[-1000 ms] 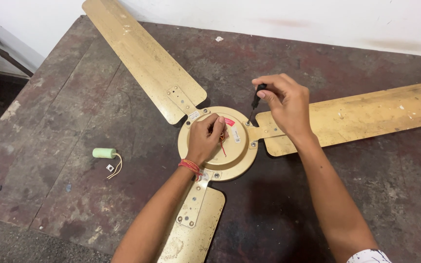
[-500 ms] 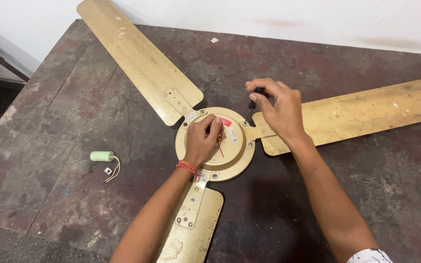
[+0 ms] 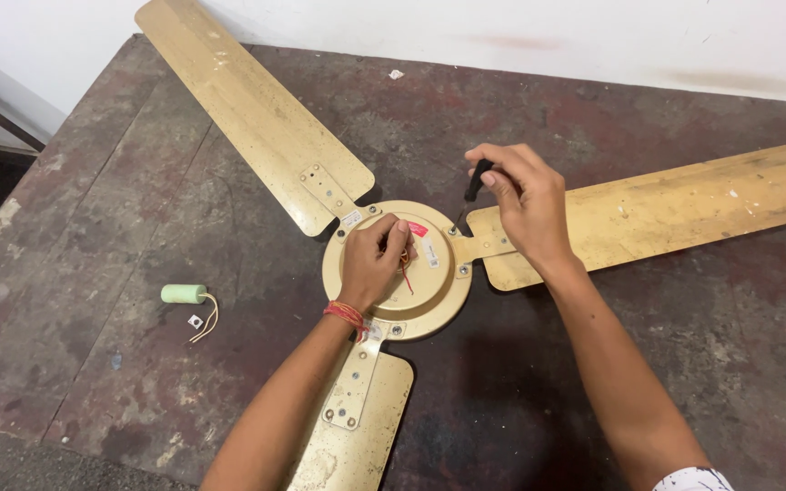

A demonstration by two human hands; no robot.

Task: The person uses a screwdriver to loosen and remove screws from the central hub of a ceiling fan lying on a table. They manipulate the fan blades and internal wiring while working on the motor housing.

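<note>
Worn tabletop [image 3: 93, 182] carried the ceiling fan [image 3: 398, 273]; your left hand [image 3: 370, 259] pinched its wires [image 3: 405, 268], right fingers [image 3: 511, 177] gripped a screwdriver [image 3: 473, 186] at a hub screw; blades remained bolted on.

My two bare forearms fill the lower frame. On my left wrist, behind the left hand [image 3: 370, 259], I wear a red-orange thread band [image 3: 347, 315]. A white sleeve edge [image 3: 695, 478] with dark specks shows on my right arm.
</note>
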